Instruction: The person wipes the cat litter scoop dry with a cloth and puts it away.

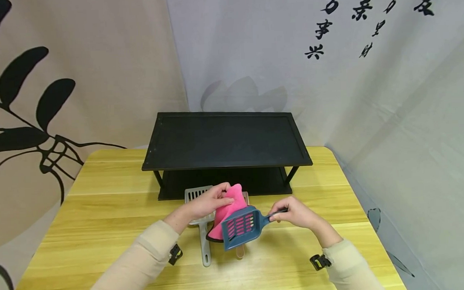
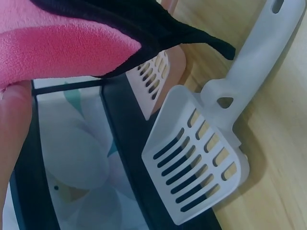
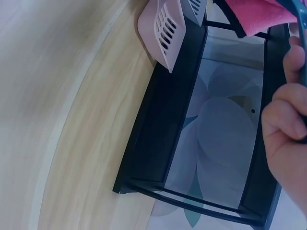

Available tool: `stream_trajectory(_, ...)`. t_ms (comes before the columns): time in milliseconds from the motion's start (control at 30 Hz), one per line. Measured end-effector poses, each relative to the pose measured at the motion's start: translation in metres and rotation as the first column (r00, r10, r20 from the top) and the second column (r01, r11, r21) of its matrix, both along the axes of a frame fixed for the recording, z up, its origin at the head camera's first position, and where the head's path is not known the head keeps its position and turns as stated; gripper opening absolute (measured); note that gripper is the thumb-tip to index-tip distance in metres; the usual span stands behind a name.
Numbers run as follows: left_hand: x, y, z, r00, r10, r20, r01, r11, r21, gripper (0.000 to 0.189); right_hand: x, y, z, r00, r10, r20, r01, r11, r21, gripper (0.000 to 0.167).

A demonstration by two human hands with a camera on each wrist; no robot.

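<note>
My left hand (image 1: 212, 201) pinches a pink cloth with a dark edge (image 1: 229, 205), which hangs over the table. In my right hand (image 1: 293, 212) is the handle of a blue slotted litter scoop (image 1: 241, 227), its head tilted in front of the cloth. The cloth's pink shows through the slots. Below my left hand a grey litter scoop (image 2: 196, 158) lies with its head toward the rack and its handle toward me. Beside it is a pale pink litter scoop (image 3: 163, 33), mostly hidden behind the cloth and the blue scoop in the head view.
A black two-tier rack (image 1: 226, 139) stands at the back of the wooden table (image 1: 116, 234). The scoop heads on the table lie at its lower front edge. Printed fabric (image 1: 247, 46) hangs behind and along the right side.
</note>
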State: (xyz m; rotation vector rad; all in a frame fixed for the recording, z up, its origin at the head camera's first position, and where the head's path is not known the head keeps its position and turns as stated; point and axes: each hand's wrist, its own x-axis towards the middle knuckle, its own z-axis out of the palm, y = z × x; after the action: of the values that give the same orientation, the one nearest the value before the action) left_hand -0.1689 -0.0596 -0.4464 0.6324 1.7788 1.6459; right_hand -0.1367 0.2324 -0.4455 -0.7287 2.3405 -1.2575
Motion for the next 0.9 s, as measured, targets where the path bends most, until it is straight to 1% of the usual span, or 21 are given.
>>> stream_trajectory(233,0.000,-0.005,0.005,0.999,-0.014,0.032,0.013,1.000,0.018,0.011,0.002,0.007,0.001,1.000,-0.023,0.004,0.023,1.000,-0.003,0.012)
stream_trajectory(467,0.000,-0.008,0.004,0.999,-0.036,0.041,0.035,0.999,0.037,0.010,0.002,0.010,0.002,1.000,-0.017,0.008,0.017,1.000,-0.006,0.013)
stream_trajectory(700,-0.001,-0.011,0.007,0.998,-0.029,0.055,0.026,0.998,0.048,0.011,0.001,0.017,0.002,1.000,-0.019,0.003,0.019,0.999,-0.034,0.014)
stream_trajectory(800,-0.001,-0.014,0.009,0.999,-0.011,0.050,0.008,0.999,0.043,0.012,0.000,0.024,0.001,0.998,-0.055,0.000,0.055,0.998,-0.034,0.014)
stream_trajectory(900,-0.002,-0.021,0.012,1.000,0.009,0.027,-0.010,0.999,0.044,0.013,0.000,0.034,0.001,0.991,-0.131,0.000,0.131,0.991,-0.036,0.013)
